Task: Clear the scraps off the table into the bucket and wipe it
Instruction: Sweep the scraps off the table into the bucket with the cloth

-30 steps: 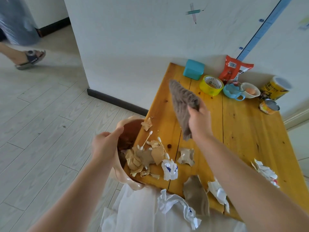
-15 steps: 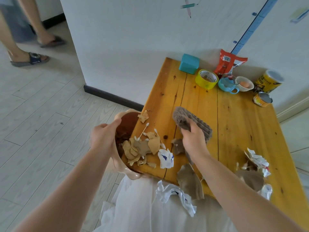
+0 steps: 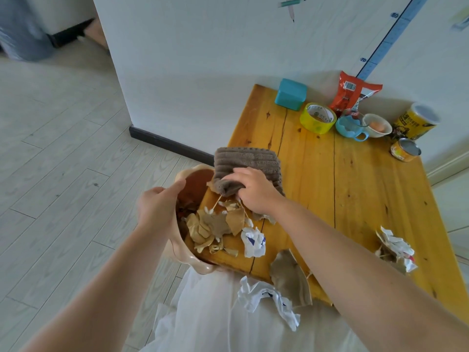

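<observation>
Browns and tans on honey-yellow wood.
Under the right-hand fingers [image 3: 229, 177] lay a ribbed grey-brown towelling cloth [image 3: 250, 161]; just below them, tan torn paper scraps [image 3: 215, 224] and a white blue-marked crumpled wrapper [image 3: 253, 242] covered the knotty yellow pine plank table [image 3: 355, 189].

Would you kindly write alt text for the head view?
A right hand presses a brown cloth against paper scraps at a wooden table's edge, while the left hand holds a beige bucket alongside.
</observation>
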The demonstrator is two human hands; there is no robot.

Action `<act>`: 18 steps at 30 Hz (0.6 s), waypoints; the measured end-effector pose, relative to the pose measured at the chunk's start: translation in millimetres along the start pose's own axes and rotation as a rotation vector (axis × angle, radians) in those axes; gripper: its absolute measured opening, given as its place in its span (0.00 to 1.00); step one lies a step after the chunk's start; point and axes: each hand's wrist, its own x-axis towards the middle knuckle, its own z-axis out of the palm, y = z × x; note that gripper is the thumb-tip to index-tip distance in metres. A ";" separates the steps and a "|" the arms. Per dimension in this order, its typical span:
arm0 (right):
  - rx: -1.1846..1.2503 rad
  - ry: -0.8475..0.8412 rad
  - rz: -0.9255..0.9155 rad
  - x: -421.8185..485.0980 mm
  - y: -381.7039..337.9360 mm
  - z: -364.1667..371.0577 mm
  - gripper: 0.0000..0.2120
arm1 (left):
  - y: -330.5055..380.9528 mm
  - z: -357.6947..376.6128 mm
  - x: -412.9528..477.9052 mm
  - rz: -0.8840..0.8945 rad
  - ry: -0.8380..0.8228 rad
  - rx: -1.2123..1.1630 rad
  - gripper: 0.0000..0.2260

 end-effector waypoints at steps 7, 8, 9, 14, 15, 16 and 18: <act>0.182 0.092 -0.118 -15.9 -10.2 -2.2 0.25 | 3.5 -1.0 -3.1 -0.019 -0.004 0.001 0.15; 0.250 0.182 -0.103 -19.1 -10.1 -8.8 0.23 | 3.4 -1.5 -3.2 -0.017 -0.008 0.001 0.16; 0.322 0.259 -0.066 -23.9 -9.1 -17.1 0.21 | 3.2 -1.8 -3.7 -0.018 -0.013 0.000 0.15; 0.391 0.549 0.177 -60.9 21.8 -56.0 0.16 | 0.6 -2.0 -5.2 -0.006 -0.028 -0.004 0.14; 0.360 0.557 0.235 -70.2 28.0 -58.0 0.16 | 0.3 -2.6 -5.6 -0.001 -0.032 -0.007 0.15; 0.334 0.541 0.290 -79.1 32.5 -55.8 0.16 | -0.1 -3.6 -6.1 0.002 -0.036 -0.010 0.15; 0.339 0.458 0.381 -92.6 32.6 -41.9 0.17 | -0.5 -5.2 -7.9 -0.003 -0.039 -0.017 0.14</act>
